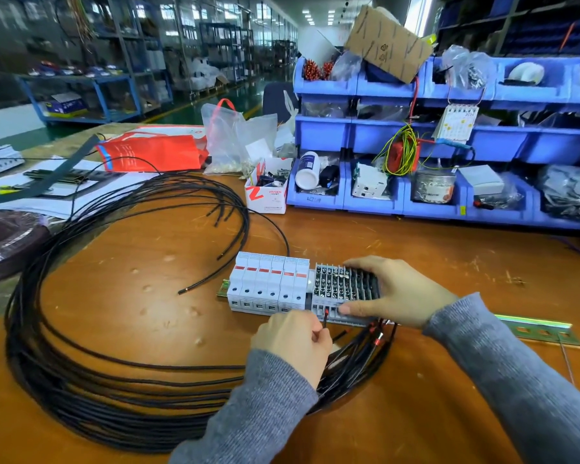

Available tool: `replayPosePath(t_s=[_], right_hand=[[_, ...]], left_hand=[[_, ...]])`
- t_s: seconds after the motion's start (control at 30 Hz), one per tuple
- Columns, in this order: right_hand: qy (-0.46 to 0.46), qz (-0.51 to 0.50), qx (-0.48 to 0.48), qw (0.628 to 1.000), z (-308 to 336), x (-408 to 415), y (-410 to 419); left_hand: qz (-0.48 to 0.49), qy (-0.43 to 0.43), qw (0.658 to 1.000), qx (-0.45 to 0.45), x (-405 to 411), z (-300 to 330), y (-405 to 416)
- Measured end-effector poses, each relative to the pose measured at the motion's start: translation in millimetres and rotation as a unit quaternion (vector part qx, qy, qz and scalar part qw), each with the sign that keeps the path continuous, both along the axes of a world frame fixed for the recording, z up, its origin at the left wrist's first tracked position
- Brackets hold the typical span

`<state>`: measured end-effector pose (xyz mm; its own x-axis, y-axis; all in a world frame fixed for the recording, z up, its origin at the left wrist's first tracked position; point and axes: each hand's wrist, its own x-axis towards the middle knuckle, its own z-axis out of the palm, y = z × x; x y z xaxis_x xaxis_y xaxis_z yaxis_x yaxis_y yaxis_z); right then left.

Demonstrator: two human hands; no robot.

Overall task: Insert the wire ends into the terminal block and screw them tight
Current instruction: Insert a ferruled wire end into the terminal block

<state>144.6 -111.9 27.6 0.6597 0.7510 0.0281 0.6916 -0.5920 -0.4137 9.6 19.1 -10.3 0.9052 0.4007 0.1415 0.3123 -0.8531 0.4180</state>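
A grey terminal block (344, 289) sits on a metal rail (536, 328) near the middle of the desk (141, 296), toward its near edge. The rail's long axis runs left to right, dropping slightly toward the right, and its bare end sticks out to the right past the right sleeve. Six white modules (268, 283) with red stripes stand in a row on the same rail, touching the block's left side.

The right hand (395, 293) lies over the right part of the block, fingers (359, 261) spread along its far edge and thumb pressed on its near edge, steadying it. The left hand (292, 339) is just in front of the block's near left corner, its fingers closed in a pinch on one black wire (324, 321) with a red ferrule. That wire end points up and away from the person, into the near face of the block; whether it is fully seated cannot be told.

More ferruled wire ends (379, 338) lie bunched just below the block's near edge, under the right hand; their count cannot be told. They belong to a large loose coil of black wires (91, 373) covering the left half of the desk, with several free ends curving toward the far side. Blue storage bins (375, 202) stand stacked along the far right edge.
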Motion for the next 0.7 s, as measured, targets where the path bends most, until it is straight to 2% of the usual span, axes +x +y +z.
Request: replayPosePath(t_s=[0.3,0.7], right_hand=[[0.005,0.0,0.007,1.0,-3.6,-1.5,-0.9],[0.011,0.01,0.028,1.0,-3.1,-5.9,-8.1]], left_hand=[[-0.003,-0.002,1.0,-0.027,1.5,-2.9,-1.8],[0.017,-0.009,1.0,0.012,-3.6,-3.4,-4.2]])
